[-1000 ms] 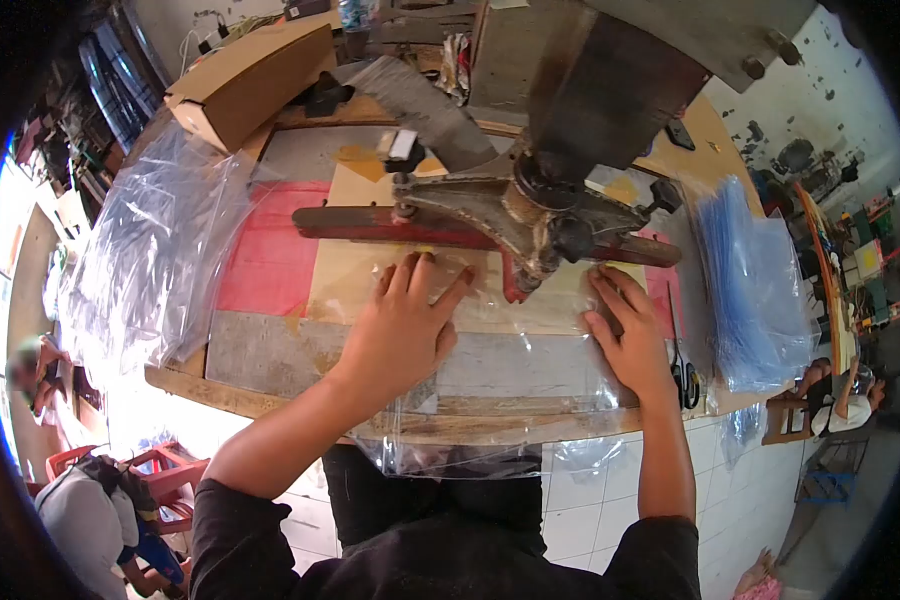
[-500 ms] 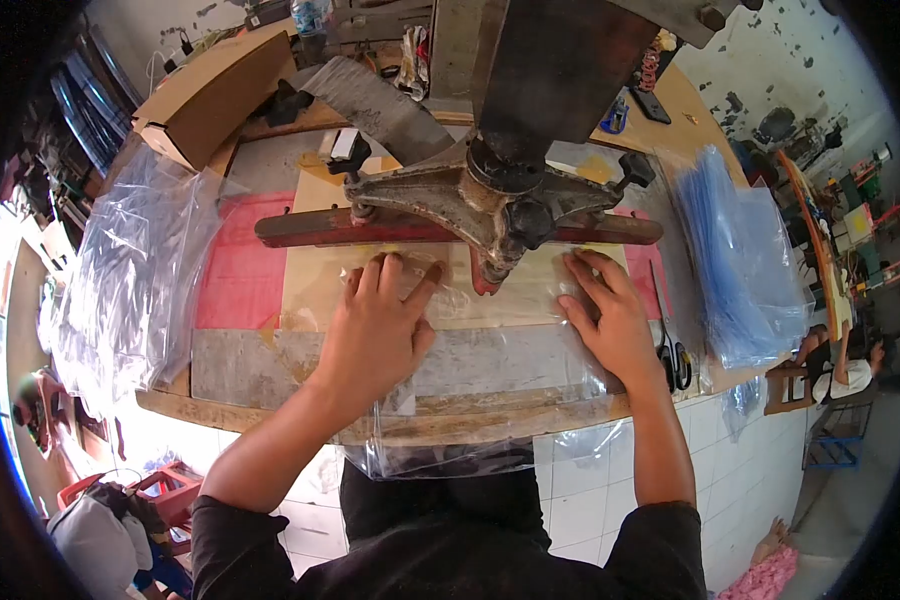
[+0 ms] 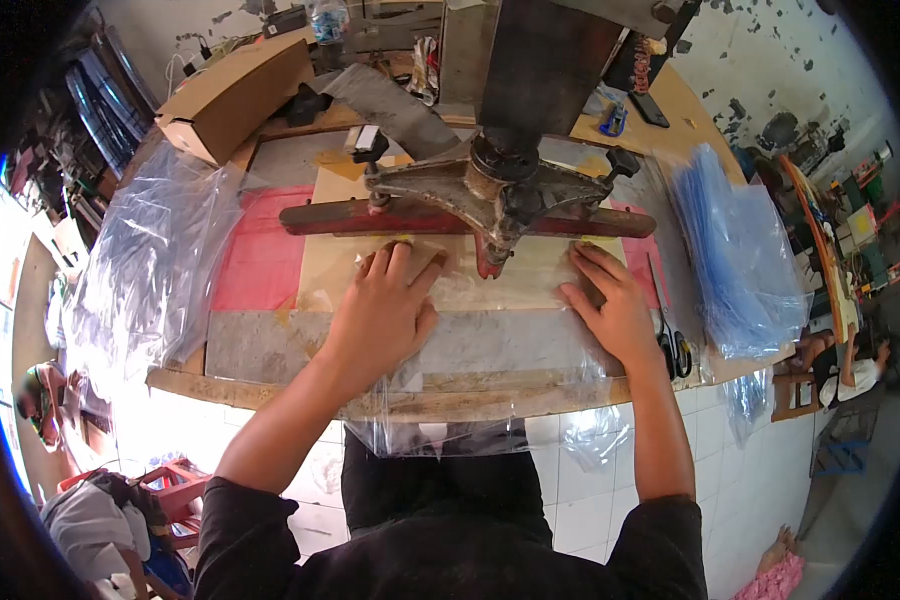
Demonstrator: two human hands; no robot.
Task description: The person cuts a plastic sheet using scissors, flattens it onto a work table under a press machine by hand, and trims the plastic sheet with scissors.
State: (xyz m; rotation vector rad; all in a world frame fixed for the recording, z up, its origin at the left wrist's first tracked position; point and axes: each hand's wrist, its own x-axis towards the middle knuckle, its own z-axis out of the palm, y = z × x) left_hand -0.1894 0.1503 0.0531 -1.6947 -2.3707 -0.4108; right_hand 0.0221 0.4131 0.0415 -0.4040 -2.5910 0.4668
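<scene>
Thin clear plastic sheet (image 3: 455,437): glossy, wrinkled, lies on the table (image 3: 260,396) just in front of the press bar (image 3: 420,218), near edge hanging past the worn wooden rim. Under it, a smooth cream sheet (image 3: 322,270) and scuffed grey metal. Red cloth-like sheet (image 3: 258,255) shows left of the cream one. Bar is long, straight, worn red-brown, on a rough cast bracket (image 3: 445,180).

Left hand (image 3: 378,312): fingers extended, index and thumb apart from the rest, tips down on the plastic, nothing clenched. Right hand (image 3: 615,310): fingers loosely bent, thumb apart, tips on the plastic's right side, no grasp. Black-handled scissors (image 3: 681,355) just beside right wrist. Bluish film stack (image 3: 745,270) further right.
</scene>
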